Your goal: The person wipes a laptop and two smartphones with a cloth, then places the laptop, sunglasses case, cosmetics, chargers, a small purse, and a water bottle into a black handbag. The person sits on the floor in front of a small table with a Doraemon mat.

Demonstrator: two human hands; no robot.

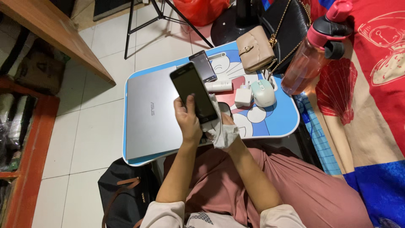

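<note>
My left hand grips a black smartphone with a dark screen, held up over a closed silver laptop. My right hand sits just to the right of the phone, mostly wrapped in a crumpled white cloth that touches the phone's lower right edge. Both hands hover above a small blue lap table with a cartoon print.
On the table lie a second dark phone, a white tube, a white charger, a pale green mouse and a beige wallet. A pink water bottle and black bag are at right; another black bag rests on the tiled floor.
</note>
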